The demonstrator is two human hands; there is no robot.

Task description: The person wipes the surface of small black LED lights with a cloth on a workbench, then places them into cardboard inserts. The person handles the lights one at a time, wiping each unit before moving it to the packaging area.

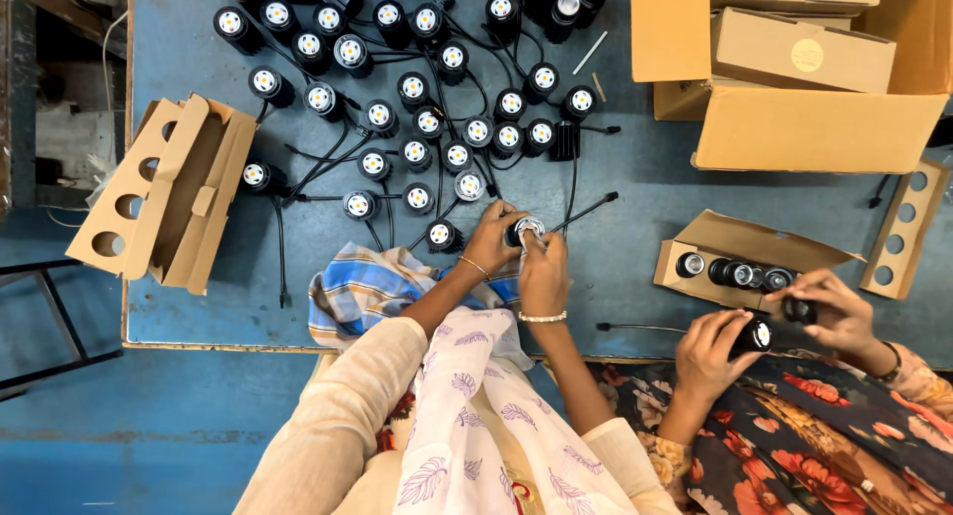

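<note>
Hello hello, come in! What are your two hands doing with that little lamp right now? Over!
Left hand and right hand: both grip one small black spot lamp. Checked cloth lies beneath the wrists. Loose lamps and cables crowd the blue table just ahead.

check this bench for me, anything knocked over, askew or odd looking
One black spotlight lies on its side among the upright ones on the blue table. An empty cardboard insert hangs over the table's left edge. Both hands hold a spotlight above a checked cloth. Nothing looks spilled or broken.
</note>
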